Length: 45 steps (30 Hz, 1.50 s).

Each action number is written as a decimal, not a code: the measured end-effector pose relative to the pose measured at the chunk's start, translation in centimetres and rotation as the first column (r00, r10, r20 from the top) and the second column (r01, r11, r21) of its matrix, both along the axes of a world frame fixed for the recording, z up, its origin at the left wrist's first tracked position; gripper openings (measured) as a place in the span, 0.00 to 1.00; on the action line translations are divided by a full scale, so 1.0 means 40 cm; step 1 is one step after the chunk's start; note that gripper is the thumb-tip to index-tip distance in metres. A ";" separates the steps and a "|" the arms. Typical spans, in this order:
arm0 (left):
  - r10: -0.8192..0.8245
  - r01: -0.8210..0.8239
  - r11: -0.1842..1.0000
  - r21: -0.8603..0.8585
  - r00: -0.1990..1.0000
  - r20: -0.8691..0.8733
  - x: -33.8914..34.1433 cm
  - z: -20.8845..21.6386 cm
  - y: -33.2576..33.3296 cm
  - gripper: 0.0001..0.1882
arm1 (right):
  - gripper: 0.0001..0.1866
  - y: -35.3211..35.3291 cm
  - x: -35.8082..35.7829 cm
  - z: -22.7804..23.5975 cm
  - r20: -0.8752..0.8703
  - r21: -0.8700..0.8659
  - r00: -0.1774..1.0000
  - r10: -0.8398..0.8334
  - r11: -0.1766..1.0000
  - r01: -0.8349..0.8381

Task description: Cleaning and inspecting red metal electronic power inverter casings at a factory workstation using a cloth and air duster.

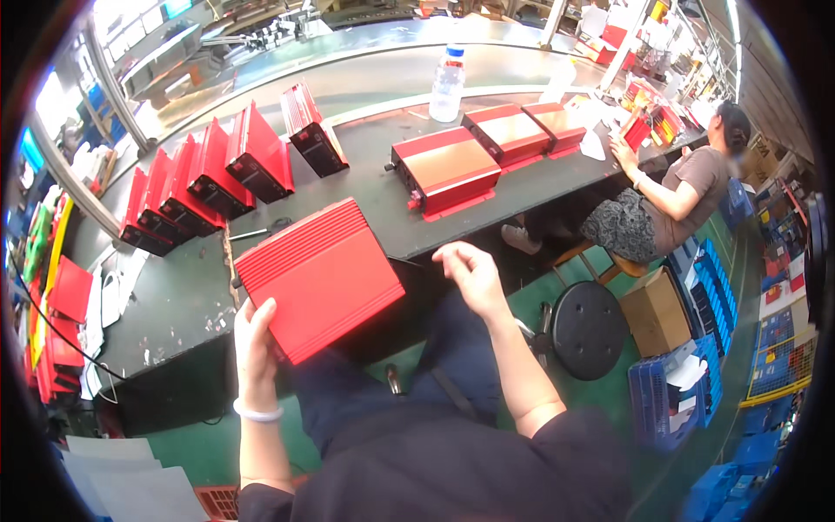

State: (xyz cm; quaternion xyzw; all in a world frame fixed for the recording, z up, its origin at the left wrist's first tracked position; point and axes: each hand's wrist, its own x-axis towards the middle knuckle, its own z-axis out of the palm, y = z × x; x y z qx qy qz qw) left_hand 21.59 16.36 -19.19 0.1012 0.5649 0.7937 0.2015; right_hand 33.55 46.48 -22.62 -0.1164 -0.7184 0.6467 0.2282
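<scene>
My left hand (254,335) grips the lower left side of a red power inverter (326,283), a metal box with ribs along its upper part. The box is tilted and lifted over the table's near edge, above my lap. To its right, my right hand (470,271) hangs apart from it with fingers curled together; whether a small thing is between them I cannot make out. A thin dark strip (405,262) shows between the box and that hand. On the table beyond lies another red inverter (445,170) with terminals at its end.
Several red inverters (209,170) stand on edge at the left of the dark table (178,300). Two more (509,135) lie near a clear bottle (448,85). A co-worker (687,187) sits at the right. A black stool (590,331), cardboard box (654,311) and blue crates (654,400) stand on the floor.
</scene>
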 end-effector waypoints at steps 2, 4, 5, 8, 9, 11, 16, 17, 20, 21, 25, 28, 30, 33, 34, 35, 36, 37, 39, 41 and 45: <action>0.037 -0.037 0.999 -0.004 0.999 0.036 -0.024 0.011 0.015 0.22 | 0.10 -0.009 0.007 -0.026 0.072 0.042 0.997 0.031 0.999 -0.034; 0.051 -0.052 0.998 0.019 0.998 0.038 -0.043 0.010 0.021 0.23 | 0.09 -0.015 0.008 -0.030 0.074 -0.056 0.996 0.047 0.997 -0.043; 0.057 -0.059 0.997 0.039 0.997 0.052 -0.054 0.007 0.024 0.23 | 0.09 -0.011 0.004 -0.032 0.053 -0.051 0.997 0.048 0.998 -0.046; 0.025 -0.027 0.994 0.103 0.999 0.021 -0.088 -0.010 0.031 0.23 | 0.08 0.033 -0.005 0.000 0.044 0.023 0.998 -0.052 0.998 0.051; 0.000 -0.003 0.990 0.142 1.000 0.022 -0.088 -0.008 0.033 0.25 | 0.08 0.063 -0.014 0.009 -0.015 0.091 0.994 -0.108 0.990 0.109; 0.007 -0.008 0.980 0.198 1.000 0.003 -0.093 -0.014 0.032 0.26 | 0.07 0.146 -0.059 0.050 -0.072 0.164 0.976 -0.205 0.963 0.214; -0.047 0.029 0.944 0.329 0.998 0.048 -0.095 -0.036 -0.019 0.27 | 0.14 0.354 -0.196 0.180 -0.015 0.635 0.977 -0.211 0.753 0.173; -0.062 0.044 0.945 0.323 0.997 0.047 -0.094 -0.037 -0.015 0.27 | 0.15 0.408 -0.205 0.172 -0.019 0.742 0.968 -0.250 0.645 0.181; -0.110 0.052 0.917 0.397 0.986 0.124 -0.097 -0.029 0.015 0.25 | 0.17 0.541 -0.210 0.075 -0.083 0.868 0.851 -0.519 0.382 0.318; -0.084 0.029 0.920 0.392 0.989 0.124 -0.103 -0.036 0.005 0.25 | 0.20 0.494 -0.218 0.098 0.077 0.907 0.843 -0.533 0.388 0.163; -0.167 0.036 0.842 0.539 0.966 0.195 -0.123 -0.044 0.059 0.26 | 0.23 0.485 -0.233 0.023 0.245 0.842 0.804 -0.542 0.529 0.100; -0.196 0.036 0.817 0.575 0.956 0.219 -0.134 -0.026 0.106 0.25 | 0.22 0.444 -0.212 0.002 0.214 0.834 0.776 -0.593 0.524 0.171; -0.231 0.046 0.800 0.598 0.944 0.236 -0.136 -0.018 0.131 0.25 | 0.22 0.406 -0.191 0.002 0.195 0.815 0.770 -0.608 0.536 0.217; -0.274 0.080 0.805 0.589 0.929 0.248 -0.133 0.000 0.152 0.25 | 0.22 0.339 -0.138 0.001 0.129 0.745 0.776 -0.618 0.577 0.335; -0.290 0.092 0.807 0.583 0.922 0.257 -0.131 0.001 0.151 0.25 | 0.21 0.315 -0.125 0.006 0.166 0.701 0.780 -0.603 0.629 0.337; -0.296 0.094 0.807 0.583 0.918 0.263 -0.134 -0.007 0.150 0.25 | 0.21 0.293 -0.111 0.010 0.202 0.653 0.782 -0.589 0.676 0.340; -0.280 0.082 0.816 0.572 0.922 0.267 -0.140 -0.019 0.146 0.26 | 0.22 0.273 -0.101 0.011 0.228 0.624 0.775 -0.589 0.700 0.348; -0.265 0.072 0.824 0.562 0.926 0.270 -0.145 -0.028 0.144 0.26 | 0.22 0.256 -0.091 0.010 0.241 0.609 0.767 -0.595 0.708 0.358; -0.271 0.075 0.820 0.567 0.924 0.269 -0.146 -0.036 0.137 0.26 | 0.23 0.225 -0.072 0.007 0.261 0.561 0.762 -0.592 0.736 0.379; -0.256 0.068 0.822 0.566 0.931 0.261 -0.151 -0.043 0.134 0.26 | 0.23 0.216 -0.061 -0.003 0.286 0.528 0.754 -0.591 0.754 0.391; -0.214 0.020 0.831 0.556 0.934 0.287 -0.142 -0.039 0.123 0.26 | 0.22 0.207 -0.060 -0.027 0.247 0.502 0.744 -0.620 0.739 0.449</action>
